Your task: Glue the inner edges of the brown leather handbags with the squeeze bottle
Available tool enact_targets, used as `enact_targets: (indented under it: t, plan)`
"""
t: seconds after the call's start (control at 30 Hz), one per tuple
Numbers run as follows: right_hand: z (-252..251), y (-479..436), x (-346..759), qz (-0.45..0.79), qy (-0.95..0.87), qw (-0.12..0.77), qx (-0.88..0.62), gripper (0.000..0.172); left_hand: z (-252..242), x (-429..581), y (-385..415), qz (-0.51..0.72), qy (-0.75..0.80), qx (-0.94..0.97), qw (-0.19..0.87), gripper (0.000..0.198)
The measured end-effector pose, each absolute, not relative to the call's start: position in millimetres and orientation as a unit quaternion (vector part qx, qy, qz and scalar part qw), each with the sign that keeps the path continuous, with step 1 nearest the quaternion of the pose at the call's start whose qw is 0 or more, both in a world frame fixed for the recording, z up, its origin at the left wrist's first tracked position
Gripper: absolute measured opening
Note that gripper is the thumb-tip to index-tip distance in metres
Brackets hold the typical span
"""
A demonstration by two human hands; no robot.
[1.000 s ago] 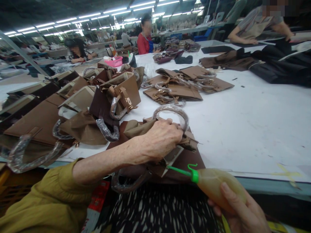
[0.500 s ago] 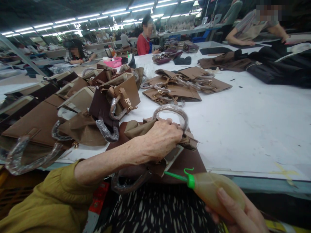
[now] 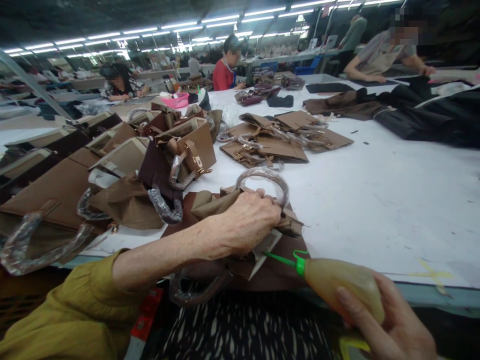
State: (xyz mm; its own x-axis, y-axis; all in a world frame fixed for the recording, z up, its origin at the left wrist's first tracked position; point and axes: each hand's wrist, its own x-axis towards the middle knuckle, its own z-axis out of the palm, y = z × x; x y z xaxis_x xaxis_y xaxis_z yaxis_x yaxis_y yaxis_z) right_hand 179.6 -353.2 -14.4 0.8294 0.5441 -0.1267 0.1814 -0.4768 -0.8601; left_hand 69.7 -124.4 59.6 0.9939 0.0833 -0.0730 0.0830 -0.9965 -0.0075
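Cupping a bottle (image 3: 345,285), probably light, squeezable and best held round its belly, the right hand (image 3: 393,320) is pointing its nozzle (image 3: 283,259) at the floppy-looking bag (image 3: 287,245) the left hand (image 3: 253,220) is gripping at the tabletop's (image 3: 393,200) edge.

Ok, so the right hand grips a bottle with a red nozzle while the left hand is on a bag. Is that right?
Not quite: the nozzle is green, not red, as the head view shows. The right hand does grip the bottle, and the left hand is on a bag.
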Motion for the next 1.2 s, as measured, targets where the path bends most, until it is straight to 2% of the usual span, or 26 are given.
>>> enact_targets:
  t: [0.27, 0.4, 0.53, 0.9, 1.0, 1.07, 1.13, 1.17, 1.2]
  plan:
    - [-22.2, -338.7, 195.3, 0.144, -0.229, 0.4, -0.875, 0.069, 60.0, 72.9, -119.6, 0.022, -0.039, -0.999, 0.016, 0.009]
    - [-36.5, -336.6, 204.6, 0.11, -0.282, 0.394, -0.868, 0.061, 62.2, 78.2, -113.8, 0.014, -0.034, -0.999, 0.021, 0.008]
    - [-51.7, -336.4, 215.1, 0.016, -0.358, 0.398, -0.844, 0.051, 75.6, 88.2, -108.1, 0.06, -0.054, -0.997, 0.008, 0.008]
    - [-70.4, -326.5, 228.0, -0.06, -0.366, 0.45, -0.812, 0.048, 103.8, 116.2, -87.0, 0.101, -0.069, -0.992, -0.017, 0.012]
    - [-66.9, -328.2, 228.4, -0.072, -0.338, 0.459, -0.819, 0.053, 105.4, 122.8, -82.7, 0.101, -0.076, -0.992, -0.019, 0.012]
    - [-55.3, -331.5, 232.2, -0.062, -0.258, 0.501, -0.824, 0.061, 105.6, 126.4, -80.0, 0.104, -0.085, -0.991, -0.017, 0.013]
    - [-38.3, -338.1, 242.3, -0.036, -0.167, 0.58, -0.796, 0.063, 104.5, 129.2, -76.9, 0.104, -0.093, -0.99, -0.014, 0.015]
    - [-29.8, -343.4, 250.7, -0.015, -0.137, 0.629, -0.765, 0.059, 103.6, 130.3, -75.3, 0.102, -0.095, -0.99, -0.01, 0.016]
    - [-22.9, -350.3, 261.5, 0.018, -0.106, 0.681, -0.724, 0.048, 102.6, 131.3, -73.9, 0.104, -0.098, -0.99, -0.003, 0.018]
